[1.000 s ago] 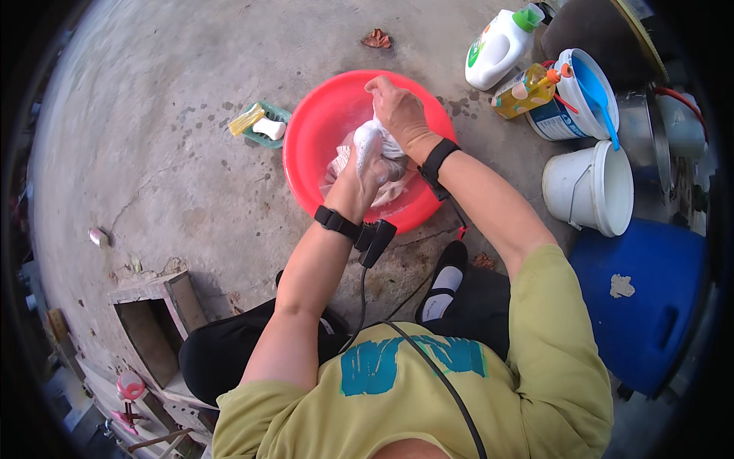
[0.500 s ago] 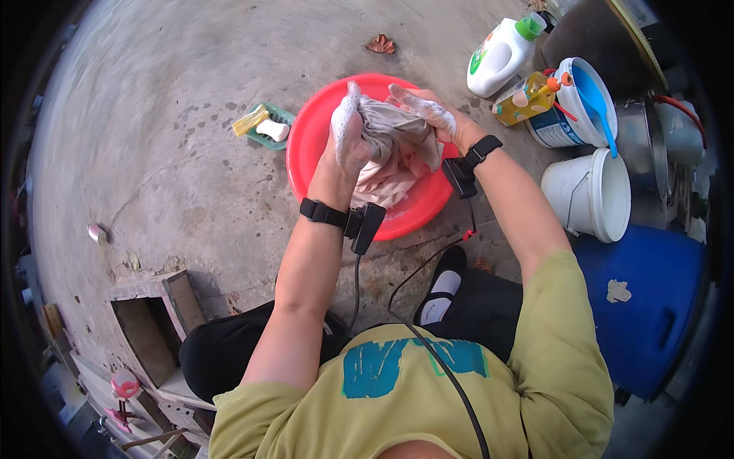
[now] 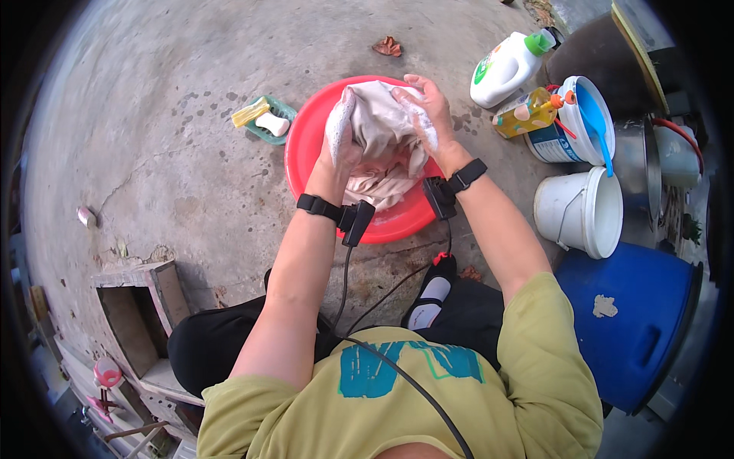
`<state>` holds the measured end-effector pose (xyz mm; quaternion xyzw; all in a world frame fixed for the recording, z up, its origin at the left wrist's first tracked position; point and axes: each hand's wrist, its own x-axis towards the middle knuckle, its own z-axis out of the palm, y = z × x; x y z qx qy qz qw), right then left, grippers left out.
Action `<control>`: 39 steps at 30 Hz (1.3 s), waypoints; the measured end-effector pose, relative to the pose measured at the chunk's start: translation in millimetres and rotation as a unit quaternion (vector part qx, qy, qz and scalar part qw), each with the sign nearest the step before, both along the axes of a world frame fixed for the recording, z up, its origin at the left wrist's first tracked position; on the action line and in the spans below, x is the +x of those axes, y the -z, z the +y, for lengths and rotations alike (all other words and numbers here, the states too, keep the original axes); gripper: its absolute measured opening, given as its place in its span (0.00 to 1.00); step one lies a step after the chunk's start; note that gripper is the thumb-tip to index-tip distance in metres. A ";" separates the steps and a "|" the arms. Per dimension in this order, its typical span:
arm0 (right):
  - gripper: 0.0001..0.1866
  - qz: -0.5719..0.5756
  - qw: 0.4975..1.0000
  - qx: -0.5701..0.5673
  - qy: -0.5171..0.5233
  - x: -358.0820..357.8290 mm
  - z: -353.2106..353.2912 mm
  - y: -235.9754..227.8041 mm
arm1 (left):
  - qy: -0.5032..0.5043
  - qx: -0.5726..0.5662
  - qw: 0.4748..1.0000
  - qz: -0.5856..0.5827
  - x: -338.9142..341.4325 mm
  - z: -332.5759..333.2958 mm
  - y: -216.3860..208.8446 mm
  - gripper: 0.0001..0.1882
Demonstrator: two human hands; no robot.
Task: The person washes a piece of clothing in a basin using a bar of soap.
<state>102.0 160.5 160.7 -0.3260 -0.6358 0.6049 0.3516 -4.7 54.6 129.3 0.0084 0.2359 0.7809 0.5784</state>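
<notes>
A wet, pale grey-pink piece of cloth [image 3: 378, 115] is held up in a bunch over a red plastic basin [image 3: 304, 145], its lower folds hanging into the basin. My left hand [image 3: 341, 144] grips its left side, with white suds along the hand. On the other side my right hand [image 3: 433, 116] has hold of the cloth, thumb and fingers bent around its edge and foam on the skin. Folds of fabric hide some fingertips of both hands. Black straps with small devices and cables sit on both wrists.
Left of the basin lies a green soap dish [image 3: 281, 109] with a white bar and a yellow one. A white detergent bottle [image 3: 501, 73], a yellow pump bottle [image 3: 524, 113], white buckets [image 3: 569, 206] and a blue barrel [image 3: 631, 314] stand right. A hollow block [image 3: 141, 306] is lower left.
My right hand has moved slightly left and its fingers have closed in around the cloth. The cloth is raised and spread a little more between my hands.
</notes>
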 end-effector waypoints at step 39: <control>0.25 -0.430 0.814 0.367 -0.132 -33.6 -25.8 63.3 | -0.038 0.036 0.928 -0.369 40.9 22.5 89.3 0.16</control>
